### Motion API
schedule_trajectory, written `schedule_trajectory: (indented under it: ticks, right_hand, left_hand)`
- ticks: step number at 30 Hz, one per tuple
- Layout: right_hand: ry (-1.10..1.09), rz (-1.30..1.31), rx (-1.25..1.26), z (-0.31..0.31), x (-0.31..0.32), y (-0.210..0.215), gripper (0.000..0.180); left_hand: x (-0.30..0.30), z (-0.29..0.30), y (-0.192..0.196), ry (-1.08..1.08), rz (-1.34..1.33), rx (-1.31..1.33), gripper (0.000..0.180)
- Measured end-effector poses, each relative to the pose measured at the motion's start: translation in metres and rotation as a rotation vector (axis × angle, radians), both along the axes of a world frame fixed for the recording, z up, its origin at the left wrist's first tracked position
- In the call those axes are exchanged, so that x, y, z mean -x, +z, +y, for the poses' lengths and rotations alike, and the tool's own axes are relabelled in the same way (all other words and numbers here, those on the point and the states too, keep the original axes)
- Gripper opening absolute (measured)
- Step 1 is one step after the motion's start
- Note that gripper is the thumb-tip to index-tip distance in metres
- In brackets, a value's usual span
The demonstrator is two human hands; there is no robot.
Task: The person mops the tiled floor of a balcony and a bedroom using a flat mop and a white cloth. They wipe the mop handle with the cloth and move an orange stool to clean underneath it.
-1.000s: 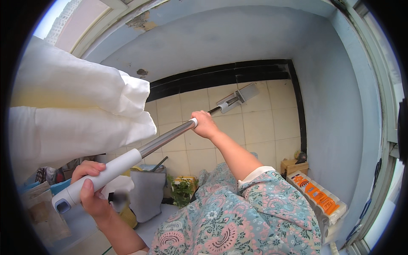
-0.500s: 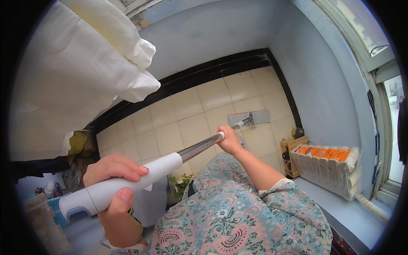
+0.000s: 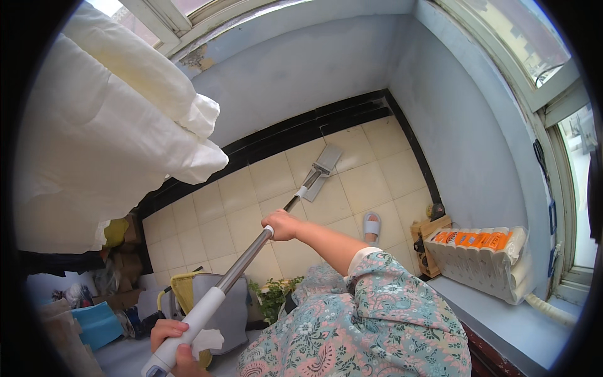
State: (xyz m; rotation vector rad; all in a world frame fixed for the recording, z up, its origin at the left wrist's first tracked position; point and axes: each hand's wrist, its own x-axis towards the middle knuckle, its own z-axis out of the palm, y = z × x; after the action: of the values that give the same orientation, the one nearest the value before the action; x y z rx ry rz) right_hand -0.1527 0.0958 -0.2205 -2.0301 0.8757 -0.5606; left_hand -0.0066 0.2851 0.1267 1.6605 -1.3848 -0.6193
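Observation:
A flat mop (image 3: 248,256) with a white grip and a metal pole slants from lower left up across the view. My left hand (image 3: 173,345) curls around its thick white grip near the lower edge. Farther up, my right hand (image 3: 282,224) is wrapped around the metal pole by a white collar. The grey rectangular mop head (image 3: 325,168) lies on the beige tiled floor (image 3: 273,173), close to the black skirting at the far wall. The palm sides of both hands are partly hidden.
White curtains (image 3: 119,138) hang at left. Packaged paper rolls (image 3: 480,257) lie on the right ledge beside a wooden crate (image 3: 427,245). A leafy plant (image 3: 274,298) stands near my clothing. My slippered foot (image 3: 372,226) is on the tiles. Blue and yellow items clutter the lower left.
The mop head has moved left and turned from crosswise to steeply slanted. Both hands have shifted left, the left one also lower. My slippered foot now shows clearly.

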Motion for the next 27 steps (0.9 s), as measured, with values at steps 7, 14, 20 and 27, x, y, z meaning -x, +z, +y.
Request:
schedule_trajectory:
  ticks: [7,14,20,27]
  right_hand:
    - [0.093,0.060,-0.111,-0.097,0.044,-0.003,0.010]
    - [-0.082,0.122,-0.135,-0.172,0.169,-0.029,0.009]
    - [-0.354,-0.015,-0.084,-0.223,0.272,-0.039,0.012]
    - [-0.634,-0.059,-0.053,-0.220,0.318,-0.027,0.017]
  left_hand:
    - [0.063,-0.088,-0.034,0.274,0.190,0.108,0.009]
    - [0.145,-0.178,-0.057,0.110,0.269,0.042,0.013]
    - [0.239,-0.270,-0.052,-0.160,0.195,0.052,0.015]
    - [0.287,-0.315,-0.029,-0.527,0.031,0.117,0.019]
